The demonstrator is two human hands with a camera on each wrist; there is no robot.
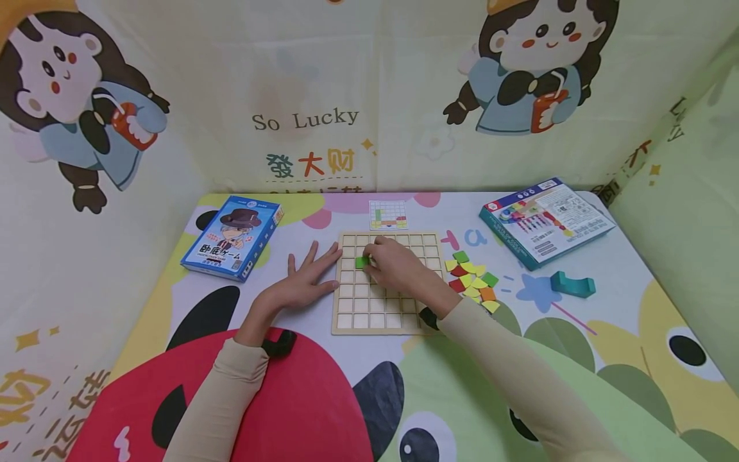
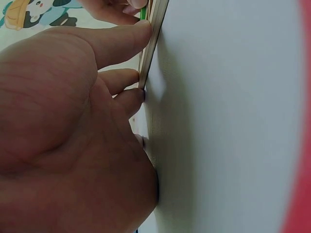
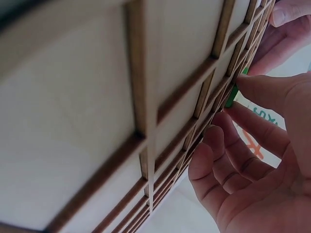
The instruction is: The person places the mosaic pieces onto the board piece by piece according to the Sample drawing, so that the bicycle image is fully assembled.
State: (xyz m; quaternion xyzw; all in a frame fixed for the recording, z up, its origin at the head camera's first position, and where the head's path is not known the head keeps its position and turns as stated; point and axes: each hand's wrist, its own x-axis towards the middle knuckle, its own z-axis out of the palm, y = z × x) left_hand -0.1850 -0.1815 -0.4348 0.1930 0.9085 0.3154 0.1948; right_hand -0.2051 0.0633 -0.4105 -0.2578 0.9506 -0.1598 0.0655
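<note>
A wooden grid board (image 1: 360, 324) lies flat on the table, its cells bounded by thin raised strips. Over its upper left part, my right hand (image 1: 398, 264) pinches a green square tile (image 3: 232, 96) between thumb and index finger, right at the grid. Whether the tile sits fully in a cell is hidden by the fingers. My left hand (image 1: 301, 282) rests on the table with fingers spread, and its thumb and fingertips touch the board's left edge. In the left wrist view the thumb (image 2: 121, 41) lies against that edge.
Right of the board lies a loose pile of yellow, red, green and orange tiles (image 1: 473, 282). A small grid card (image 1: 388, 215) is behind the board. A blue box (image 1: 233, 237) stands left, another box (image 1: 545, 221) right, near a teal curved block (image 1: 571, 284).
</note>
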